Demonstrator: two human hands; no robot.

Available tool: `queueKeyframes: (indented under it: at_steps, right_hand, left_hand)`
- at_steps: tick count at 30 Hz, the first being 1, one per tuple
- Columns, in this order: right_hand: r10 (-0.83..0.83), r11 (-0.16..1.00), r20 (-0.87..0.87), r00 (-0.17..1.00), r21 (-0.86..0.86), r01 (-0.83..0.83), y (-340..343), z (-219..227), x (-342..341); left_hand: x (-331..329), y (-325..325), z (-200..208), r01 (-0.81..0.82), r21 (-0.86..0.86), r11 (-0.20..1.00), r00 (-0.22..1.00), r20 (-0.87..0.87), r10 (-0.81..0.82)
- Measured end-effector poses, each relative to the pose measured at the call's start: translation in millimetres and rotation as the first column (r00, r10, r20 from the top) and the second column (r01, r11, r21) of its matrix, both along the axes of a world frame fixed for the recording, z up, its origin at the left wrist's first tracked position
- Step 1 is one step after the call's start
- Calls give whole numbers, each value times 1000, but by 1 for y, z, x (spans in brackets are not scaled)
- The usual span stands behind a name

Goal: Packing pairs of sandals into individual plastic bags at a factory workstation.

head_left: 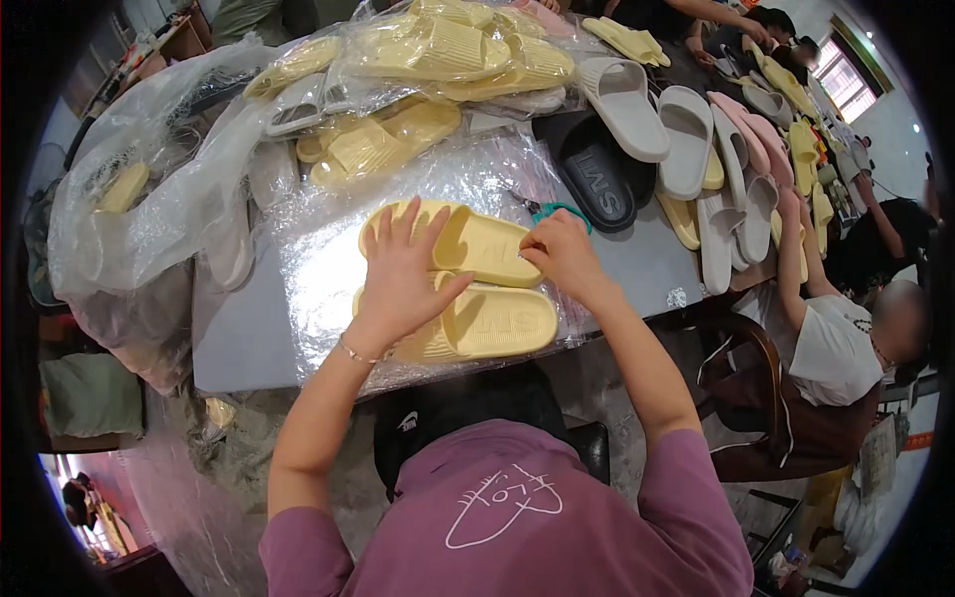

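Two pale yellow slide sandals lie side by side on clear plastic film (323, 318), toes to the left. My left hand (406, 274) rests across their straps, fingers spread wide, touching the far slide (487, 247) and the near slide (502, 320). At the far slide's heel my right hand (563, 251) is closed, its fingertips pinched against the heel edge. Whatever it may hold there is too small to make out. Just beyond the right hand lie scissors with green handles (552, 211), partly covered by it.
Bagged yellow slides (458, 55) are heaped at the back. Bulky clear plastic wrap (129, 219) covers the left side. A black slide (597, 179) and grey slides (686, 139) stand at the right of the grey table (234, 338). A co-worker (841, 338) sits to the right.
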State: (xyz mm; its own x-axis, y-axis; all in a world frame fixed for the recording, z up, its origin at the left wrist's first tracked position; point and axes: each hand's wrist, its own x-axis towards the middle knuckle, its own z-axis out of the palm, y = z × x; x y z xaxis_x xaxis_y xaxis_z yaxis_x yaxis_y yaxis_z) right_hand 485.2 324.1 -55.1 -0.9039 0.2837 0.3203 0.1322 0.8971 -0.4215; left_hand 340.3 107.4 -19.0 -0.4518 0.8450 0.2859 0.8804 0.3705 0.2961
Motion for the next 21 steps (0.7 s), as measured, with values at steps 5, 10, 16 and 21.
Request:
queueKeyframes:
  at_steps: [5, 10, 16, 21]
  right_hand:
    - [64, 995, 69, 996, 67, -69, 1, 2, -7]
    - [71, 989, 246, 967, 106, -99, 8, 8, -16]
    - [74, 990, 251, 965, 96, -101, 6, 6, -15]
    - [67, 998, 65, 996, -24, -65, 1, -8, 2]
  left_hand:
    - [-2, 5, -29, 19, 50, 999, 997, 68, -22]
    - [0, 9, -33, -2, 34, 999, 998, 59, 0]
    - [-2, 6, -33, -4, 33, 999, 997, 71, 2]
    - [-2, 6, -33, 5, 37, 999, 997, 78, -8]
